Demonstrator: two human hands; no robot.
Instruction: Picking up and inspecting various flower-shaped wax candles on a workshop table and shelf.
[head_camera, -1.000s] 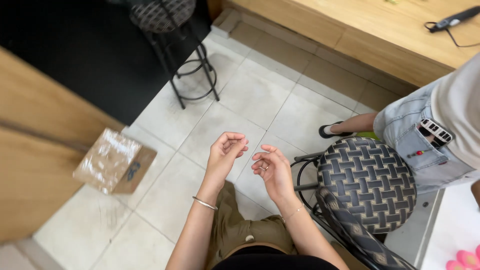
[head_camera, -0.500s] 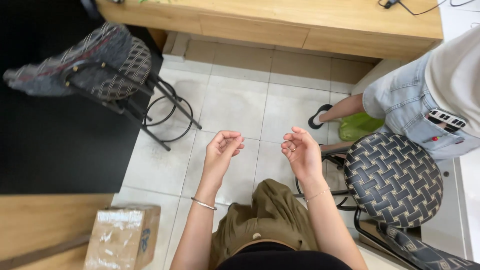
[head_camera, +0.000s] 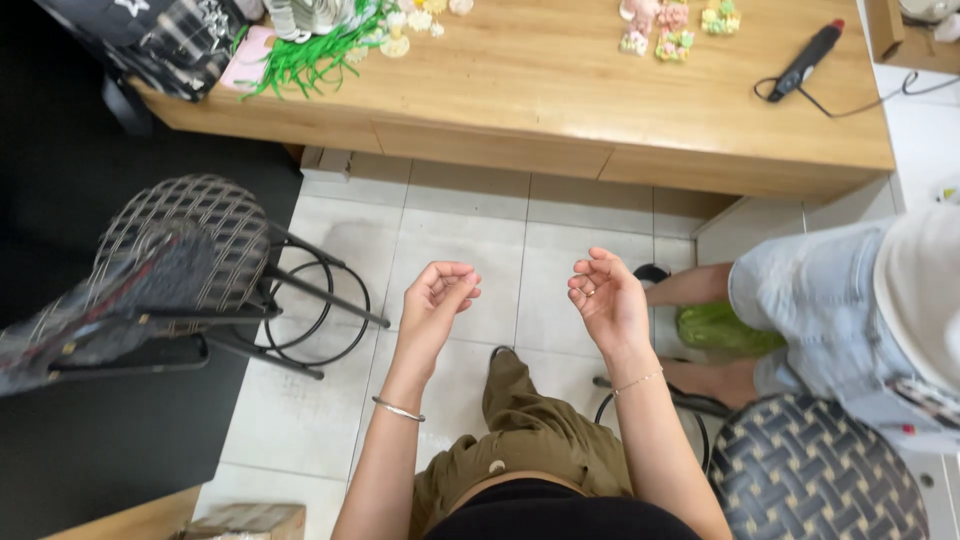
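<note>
Left hand (head_camera: 436, 296) loosely curled, grasp unclear; right hand (head_camera: 606, 296) half-open, empty

Pale tiled floor (head_camera: 470, 210) underfoot, black mat (head_camera: 90, 440) along the left. Long wooden tabletop (head_camera: 560, 80) across the top. Woven-seat metal stools (head_camera: 190, 240) left and lower right (head_camera: 820, 470). Soft, even light.

one package shows: a brown cardboard box (head_camera: 245, 522), cut off at the bottom edge, left of centre.
</note>
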